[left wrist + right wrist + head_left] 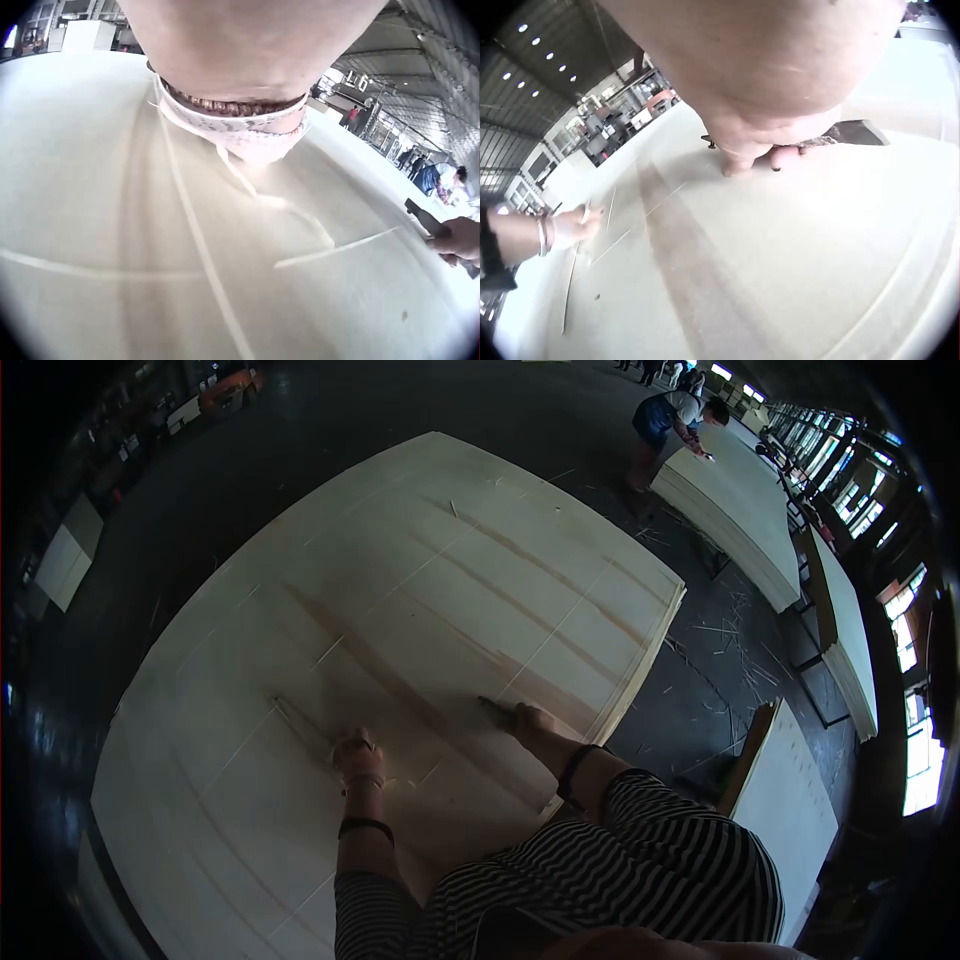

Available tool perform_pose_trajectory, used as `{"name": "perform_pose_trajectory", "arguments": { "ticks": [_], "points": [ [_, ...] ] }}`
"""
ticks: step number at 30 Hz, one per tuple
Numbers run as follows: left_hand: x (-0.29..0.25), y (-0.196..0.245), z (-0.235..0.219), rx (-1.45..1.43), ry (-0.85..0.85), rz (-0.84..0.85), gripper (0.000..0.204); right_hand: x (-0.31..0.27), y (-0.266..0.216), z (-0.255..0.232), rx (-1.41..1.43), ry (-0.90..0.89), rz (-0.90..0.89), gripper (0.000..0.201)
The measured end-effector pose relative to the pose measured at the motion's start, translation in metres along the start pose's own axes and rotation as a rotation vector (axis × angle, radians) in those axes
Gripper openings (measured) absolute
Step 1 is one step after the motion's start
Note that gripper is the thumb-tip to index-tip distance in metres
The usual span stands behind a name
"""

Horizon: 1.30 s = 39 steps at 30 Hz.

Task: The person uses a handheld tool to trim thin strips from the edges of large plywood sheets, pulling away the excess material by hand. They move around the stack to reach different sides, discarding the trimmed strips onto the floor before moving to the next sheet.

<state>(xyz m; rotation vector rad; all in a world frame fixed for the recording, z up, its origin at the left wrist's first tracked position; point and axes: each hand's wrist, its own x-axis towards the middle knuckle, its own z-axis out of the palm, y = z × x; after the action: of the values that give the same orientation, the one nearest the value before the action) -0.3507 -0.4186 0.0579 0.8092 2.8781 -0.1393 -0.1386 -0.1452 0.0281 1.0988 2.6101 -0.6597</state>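
Striped sleeves fill the near bottom of the head view, and both forearms reach out from them over a large pale veneer sheet that tops a stack.

At the grip, the right hand is curled round a dark flat blade-like tool, whose tip points away across the sheet; the right wrist view shows the fingers wrapped under that tool close to the wood. It works near the sheet's right edge, towards the near corner. The left hand rests on the sheet just left of it, pinching a thin pale strip that runs away from the fingers across the surface; the right wrist view shows this hand closed on the strip's end. A beaded bracelet sits at the left wrist.

Thin seams and brownish grain streaks cross the sheet. Beyond its right edge the dark floor carries scattered slivers, and further stacks of sheets stand there, with another person bent over the far one.
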Motion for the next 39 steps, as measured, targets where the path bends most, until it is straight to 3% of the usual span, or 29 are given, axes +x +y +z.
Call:
{"name": "perform_pose_trajectory", "arguments": {
  "ticks": [4, 5, 7, 8, 9, 11, 12, 13, 15, 17, 19, 22, 28, 30, 32, 33, 34, 35, 36, 37, 39],
  "points": [
    [-0.052, -0.048, 0.039, -0.104, 0.260, 0.043, 0.038, -0.029, -0.023, 0.008, 0.154, 0.058, 0.131, 0.049],
    [-0.056, -0.055, 0.038, -0.098, 0.256, 0.052, 0.038, -0.036, -0.028, 0.013, 0.170, 0.063, 0.145, 0.048],
    [-0.060, -0.068, 0.036, -0.245, -0.109, -0.088, 0.046, -0.051, -0.047, 0.035, 0.191, 0.025, 0.154, 0.047],
    [-0.058, -0.067, 0.039, -0.244, -0.111, -0.086, 0.046, -0.059, -0.055, 0.045, 0.203, -0.012, 0.156, 0.046],
    [-0.054, -0.061, 0.045, -0.102, -0.054, -0.056, 0.047, -0.076, -0.065, 0.049, 0.129, -0.031, 0.043, 0.046],
    [-0.048, -0.043, 0.053, 0.038, 0.003, -0.024, 0.047, -0.097, -0.083, 0.050, 0.166, -0.049, 0.062, 0.045],
    [-0.047, -0.029, 0.054, -0.039, 0.141, 0.116, 0.040, -0.099, -0.090, 0.051, 0.204, -0.070, 0.078, 0.043],
    [-0.043, -0.020, 0.054, -0.118, 0.279, 0.253, 0.034, -0.093, -0.091, 0.051, 0.202, -0.073, 0.078, 0.043],
    [-0.022, -0.010, 0.046, -0.105, 0.221, 0.205, 0.035, -0.079, -0.088, 0.050, 0.248, -0.212, 0.105, 0.046],
    [0.008, -0.009, 0.042, -0.090, 0.168, 0.157, 0.035, -0.062, -0.082, 0.054, 0.257, -0.213, 0.092, 0.047],
    [0.043, -0.024, 0.049, -0.086, 0.282, 0.177, 0.035, -0.046, -0.084, 0.054, 0.270, -0.212, 0.084, 0.049],
    [0.074, -0.035, 0.045, -0.062, 0.302, 0.160, 0.034, -0.021, -0.100, 0.053, 0.323, -0.209, 0.081, 0.049],
    [0.127, -0.049, 0.021, -0.109, 0.137, 0.039, 0.035, 0.025, -0.139, 0.048, 0.391, -0.180, -0.018, 0.046],
    [0.144, -0.047, 0.035, -0.033, 0.121, 0.041, 0.033, 0.040, -0.156, 0.032, 0.678, -0.271, 0.061, 0.043],
    [0.138, -0.044, 0.034, 0.060, 0.114, 0.025, 0.028, 0.045, -0.180, 0.004, 0.927, -0.285, 0.151, 0.039],
    [0.127, -0.038, 0.027, 0.081, 0.105, 0.001, 0.026, 0.066, -0.175, 0.035, 1.124, -0.233, 0.161, 0.039],
    [0.131, -0.046, 0.062, 0.027, 0.223, 0.102, 0.023, 0.063, -0.186, 0.021, 1.132, -0.221, 0.151, 0.044],
    [0.110, -0.041, 0.035, -0.028, 0.247, 0.184, 0.022, 0.065, -0.194, 0.015, 1.098, -0.260, 0.157, 0.048],
    [0.101, -0.046, 0.051, -0.105, 0.272, 0.205, 0.023, 0.078, -0.195, 0.031, 1.088, -0.256, 0.161, 0.047],
    [0.093, -0.051, 0.068, -0.181, 0.295, 0.229, 0.025, 0.083, -0.203, 0.032, 1.130, -0.388, 0.221, 0.044],
    [0.081, -0.057, 0.040, -0.244, 0.303, 0.251, 0.027, 0.086, -0.223, 0.051, 1.150, -0.441, 0.167, 0.038]
  ]
}}
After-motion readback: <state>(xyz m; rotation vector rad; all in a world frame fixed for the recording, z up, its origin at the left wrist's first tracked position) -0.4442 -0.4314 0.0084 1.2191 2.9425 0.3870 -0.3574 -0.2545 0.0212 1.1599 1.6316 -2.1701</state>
